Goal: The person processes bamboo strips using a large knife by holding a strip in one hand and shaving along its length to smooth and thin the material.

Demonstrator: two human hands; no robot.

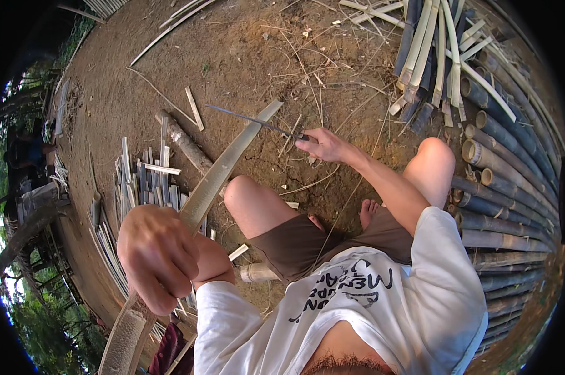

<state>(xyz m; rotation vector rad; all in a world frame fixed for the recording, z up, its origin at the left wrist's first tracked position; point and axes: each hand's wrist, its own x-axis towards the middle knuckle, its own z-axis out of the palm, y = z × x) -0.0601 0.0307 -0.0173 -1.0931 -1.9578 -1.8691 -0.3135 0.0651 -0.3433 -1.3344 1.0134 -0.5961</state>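
Note:
A long, pale split bamboo strip (221, 170) slants across the view, from near my left shoulder up to the middle of the ground ahead. My left hand (160, 256), close to the camera, is closed around it with the knuckles up. In my right hand (322, 145), held out over the ground past my knees, is a long thin-bladed knife (235, 115). Its dark blade points left and crosses the strip near the far end. Whether the edge bites into the bamboo, I cannot tell.
Cut bamboo poles (482, 156) are stacked along the right, with split strips (429, 47) piled at the upper right. Short bamboo pieces (138, 178) stand bunched on the left. A thin pole (185, 144) lies beside them on bare earth (232, 50).

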